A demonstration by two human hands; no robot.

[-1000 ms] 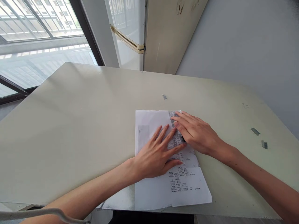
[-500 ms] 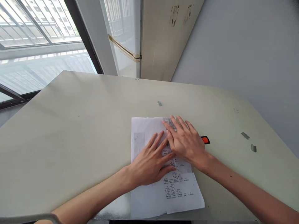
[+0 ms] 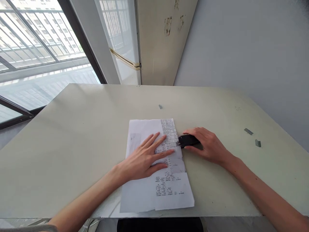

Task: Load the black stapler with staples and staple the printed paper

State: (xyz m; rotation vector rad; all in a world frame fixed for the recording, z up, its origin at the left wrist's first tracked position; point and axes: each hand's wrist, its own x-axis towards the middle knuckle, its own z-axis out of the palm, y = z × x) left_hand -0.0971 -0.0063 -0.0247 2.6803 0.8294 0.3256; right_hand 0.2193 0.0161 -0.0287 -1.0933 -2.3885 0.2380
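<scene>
My left hand (image 3: 146, 158) lies flat with fingers spread on the white printed sheets (image 3: 137, 196), pressing them to the table. Dense print and a grid of small boxes run down the right part of the sheets, partly under those fingers. At their right edge, my right hand (image 3: 210, 143) grips a black stapler (image 3: 188, 140) between the thumb and fingers. Its metal front end meets the paper's edge; whether the paper lies inside its jaw is too small to tell. The stapler's back end is hidden in the palm.
Short grey strips, looking like staple strips, lie on the pale table (image 3: 72, 145): one (image 3: 160, 106) beyond the paper, and another (image 3: 248, 131) beside a third (image 3: 258, 143) at the right. A fridge (image 3: 156, 48) and a window stand behind the table; a wall is at the right.
My right hand has slid off the paper to the right and taken hold of the stapler, whose orange-and-black end showed beside it before. My left hand stays spread on the sheets. The view has shifted.
</scene>
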